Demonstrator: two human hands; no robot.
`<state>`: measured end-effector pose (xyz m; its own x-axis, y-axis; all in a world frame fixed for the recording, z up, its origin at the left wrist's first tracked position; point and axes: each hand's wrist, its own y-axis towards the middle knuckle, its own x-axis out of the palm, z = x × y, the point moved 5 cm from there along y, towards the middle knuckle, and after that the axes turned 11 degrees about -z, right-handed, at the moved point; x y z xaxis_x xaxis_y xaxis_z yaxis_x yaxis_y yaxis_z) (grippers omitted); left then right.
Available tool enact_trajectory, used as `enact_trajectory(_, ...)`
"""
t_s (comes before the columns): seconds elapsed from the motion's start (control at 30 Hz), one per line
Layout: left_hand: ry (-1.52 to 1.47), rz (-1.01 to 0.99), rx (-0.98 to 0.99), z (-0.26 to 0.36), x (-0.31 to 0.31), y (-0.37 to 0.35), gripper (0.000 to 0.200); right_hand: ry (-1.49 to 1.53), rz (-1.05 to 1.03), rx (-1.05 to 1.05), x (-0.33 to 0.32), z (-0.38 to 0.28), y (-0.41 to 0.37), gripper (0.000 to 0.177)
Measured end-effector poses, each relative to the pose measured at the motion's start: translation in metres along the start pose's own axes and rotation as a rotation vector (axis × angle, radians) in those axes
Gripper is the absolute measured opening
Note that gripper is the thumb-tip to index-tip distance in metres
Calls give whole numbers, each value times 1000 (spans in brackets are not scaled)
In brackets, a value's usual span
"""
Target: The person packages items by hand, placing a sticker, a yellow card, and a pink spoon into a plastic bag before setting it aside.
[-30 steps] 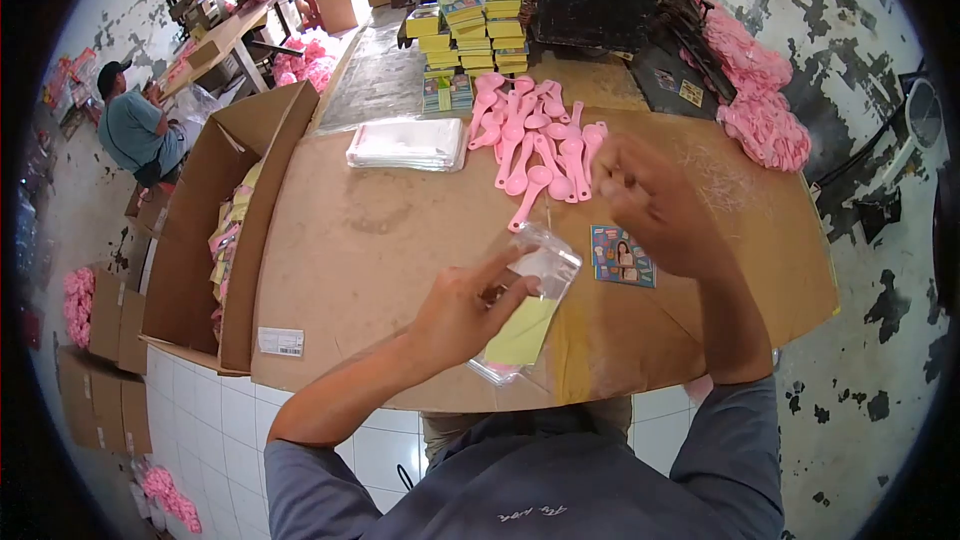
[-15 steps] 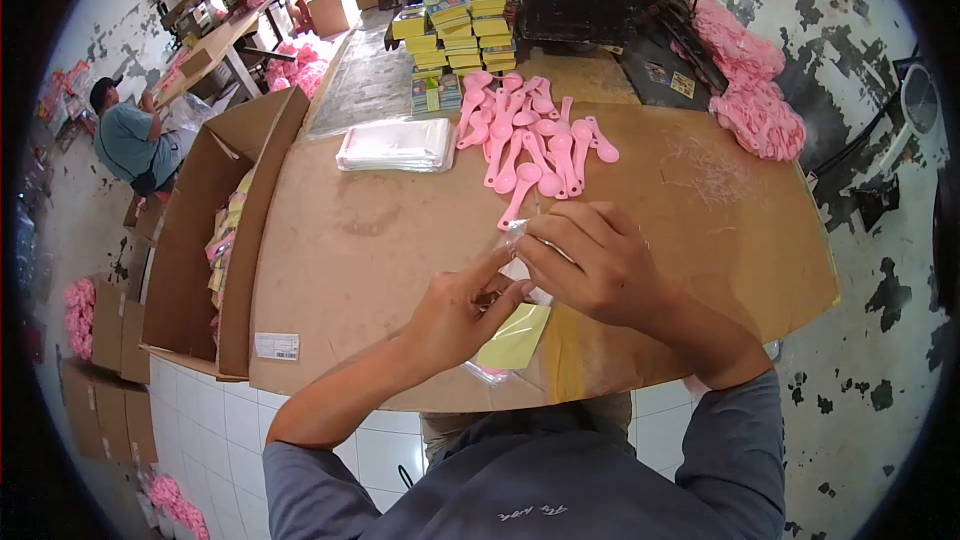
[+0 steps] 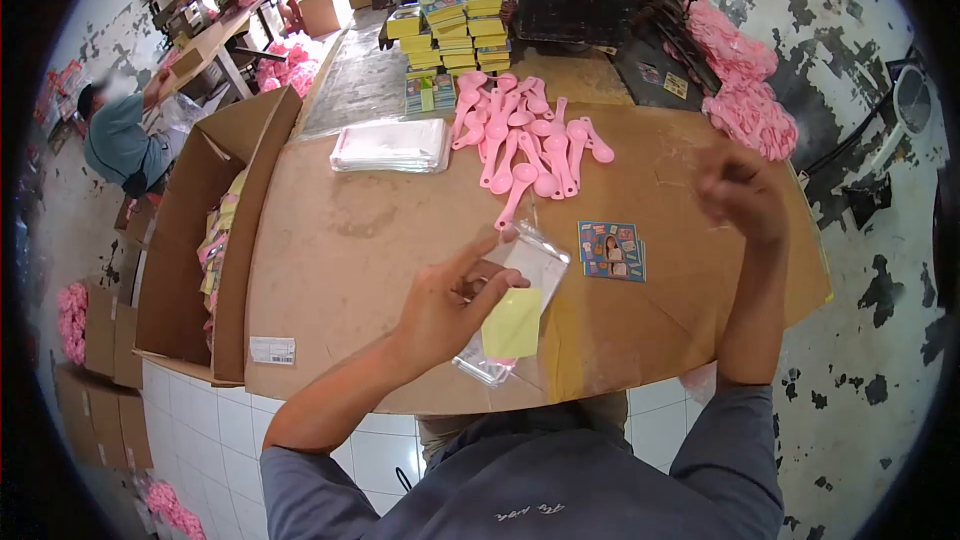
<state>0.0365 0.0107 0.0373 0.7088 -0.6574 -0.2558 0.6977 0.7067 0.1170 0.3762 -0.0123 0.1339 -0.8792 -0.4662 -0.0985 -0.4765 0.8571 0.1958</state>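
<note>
My left hand (image 3: 445,305) pinches a clear plastic bag (image 3: 541,265) near the front middle of the cardboard-covered table. A yellow card (image 3: 512,324) lies at the bag, beside my thumb, and a bit of pink shows below it. My right hand (image 3: 740,190) is raised over the right side of the table, blurred, its fingers curled; whether it holds anything is too smeared to tell. Between my hands lie small printed cards (image 3: 612,250). Just beyond the bag is a pile of pink spoons (image 3: 523,175). A stack of clear bags (image 3: 390,146) lies left of the spoons.
On the left stands a long open cardboard box (image 3: 262,230) with packed items inside. Stacks of yellow-edged cards (image 3: 440,25) are at the back. Pink bundles (image 3: 750,110) lie at the right rear. A person (image 3: 125,145) sits at the far left by another table.
My right hand has left the bag and moved right and up. The printed cards and more of the clear bag now show. My left hand still holds the bag.
</note>
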Motion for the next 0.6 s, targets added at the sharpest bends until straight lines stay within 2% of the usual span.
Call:
enact_trajectory(0.03,-44,12,13,-2,-2,1,44,62,-32,-33,-35,4,-10,9)
enact_trajectory(0.1,-105,26,27,-2,-2,1,42,-501,116,90,-106,48,-45,21)
enact_trajectory(0.17,-133,28,32,-1,-2,1,40,-1749,486,404,-160,96,-82,31)
enact_trajectory(0.27,-91,-3,53,-4,-2,2,36,-1197,726,402,-137,73,-78,41)
enact_trajectory(0.37,-161,-1,17,0,-1,5,33,-1489,709,290,-90,45,-51,36)
enact_trajectory(0.43,-237,11,35,-8,1,6,32,-971,598,215,-52,45,-18,30)
enact_trajectory(0.5,-269,22,29,-11,2,7,32,-765,434,236,-2,56,9,26)
enact_trajectory(0.6,-284,22,-6,-12,1,8,31,-505,31,123,85,54,43,31)
